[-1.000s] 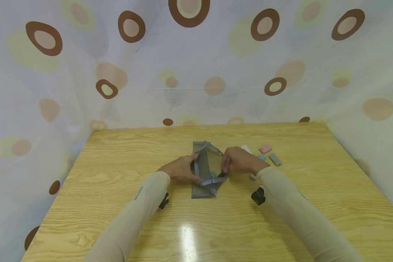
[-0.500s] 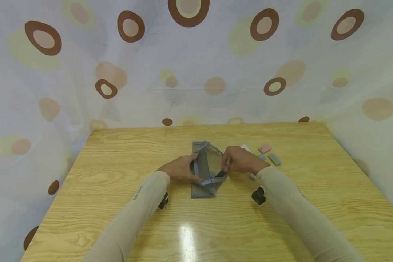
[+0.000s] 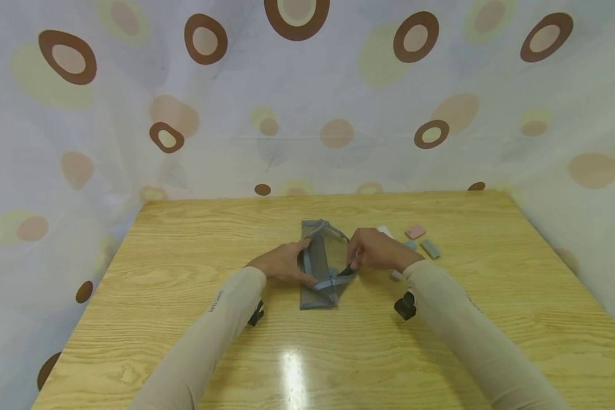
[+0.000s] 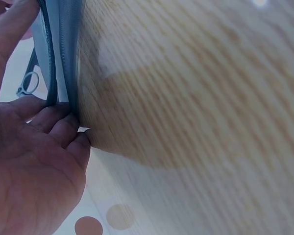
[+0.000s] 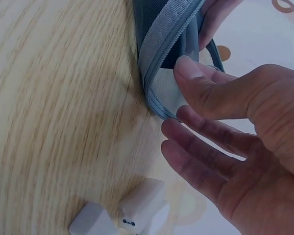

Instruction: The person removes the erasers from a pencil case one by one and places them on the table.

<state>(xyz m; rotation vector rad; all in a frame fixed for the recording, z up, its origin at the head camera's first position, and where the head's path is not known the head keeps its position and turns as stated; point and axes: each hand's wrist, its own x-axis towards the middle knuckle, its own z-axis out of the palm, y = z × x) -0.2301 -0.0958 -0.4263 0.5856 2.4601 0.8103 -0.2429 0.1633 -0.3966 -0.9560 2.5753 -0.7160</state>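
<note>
A grey zip pouch [image 3: 318,259] with a see-through panel lies on the table, its zipped mouth spread wide. My left hand [image 3: 284,263] grips its left side, thumb near the front and fingers toward the back; in the left wrist view the fingers [image 4: 56,122] curl against the zipper edge. At the pouch's right rim is my right hand [image 3: 378,250]. The right wrist view has its thumb [image 5: 191,73] over the mouth and the other fingertips at the outside of the rim, holding it between them. A ring zipper pull [image 4: 32,83] hangs beside the left fingers.
Right of the pouch lie a pink block [image 3: 415,232], a grey-green block [image 3: 430,249], a light blue piece [image 3: 410,245] and a white piece [image 3: 385,232]. A small pale block [image 3: 396,275] sits partly under the right wrist. A patterned curtain [image 3: 297,165] borders the wooden table [image 3: 210,228].
Both hands stay at the pouch in nearly the same place. The right fingertips shift very slightly at the rim.
</note>
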